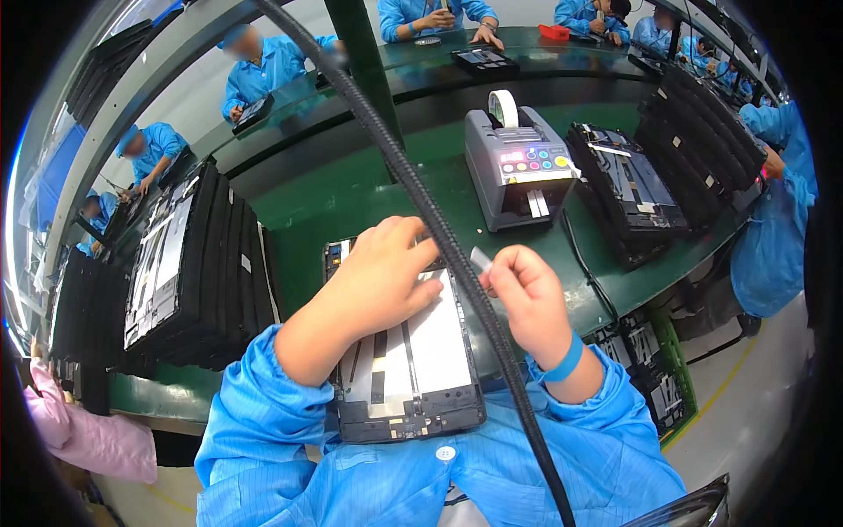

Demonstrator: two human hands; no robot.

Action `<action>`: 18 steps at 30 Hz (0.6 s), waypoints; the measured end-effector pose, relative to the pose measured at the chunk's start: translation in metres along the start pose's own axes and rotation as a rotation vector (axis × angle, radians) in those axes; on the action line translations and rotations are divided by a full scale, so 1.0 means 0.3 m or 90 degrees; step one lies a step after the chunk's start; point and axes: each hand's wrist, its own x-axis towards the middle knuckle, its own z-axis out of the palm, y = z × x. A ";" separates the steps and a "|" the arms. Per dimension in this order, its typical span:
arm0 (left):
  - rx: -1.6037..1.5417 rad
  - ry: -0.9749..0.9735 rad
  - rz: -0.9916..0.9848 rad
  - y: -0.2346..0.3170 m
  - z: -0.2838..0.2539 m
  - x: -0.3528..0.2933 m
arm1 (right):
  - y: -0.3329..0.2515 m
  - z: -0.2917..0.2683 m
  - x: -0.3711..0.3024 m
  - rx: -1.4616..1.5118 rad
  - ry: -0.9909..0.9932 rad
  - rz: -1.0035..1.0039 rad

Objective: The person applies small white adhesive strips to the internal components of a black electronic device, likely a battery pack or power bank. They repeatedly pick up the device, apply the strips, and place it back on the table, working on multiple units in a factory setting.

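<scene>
In front of me lies an opened tablet (421,351), its white inner plates, dark circuit strips and black frame exposed. Across its upper part rests my left hand (378,272), thumb apart from the bent fingers, nothing seen in its grip; the fingertips are partly hidden. To the right of the tablet, my right hand (527,294) pinches a short translucent strip of tape (480,259) between thumb and forefinger. A blue band (565,358) circles my right wrist. A black braided cable (413,184) crosses the view, passing in front of the space between my hands.
A grey tape dispenser (518,171) with a white roll (503,109) stands beyond my right hand. Stacked black trays with tablet parts flank me on the left (206,272) and right (628,189). A green crate (672,378) sits lower right. Several co-workers sit around the green table (325,206).
</scene>
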 end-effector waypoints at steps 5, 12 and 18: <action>0.038 -0.036 0.017 -0.035 0.012 -0.006 | 0.020 -0.050 0.064 0.028 -0.063 0.051; 0.078 -0.039 -0.017 -0.068 0.009 -0.039 | 0.060 0.001 0.257 -0.284 -0.129 0.072; 0.108 -0.022 -0.009 -0.088 0.019 -0.055 | 0.109 0.033 0.320 -0.306 -0.195 0.095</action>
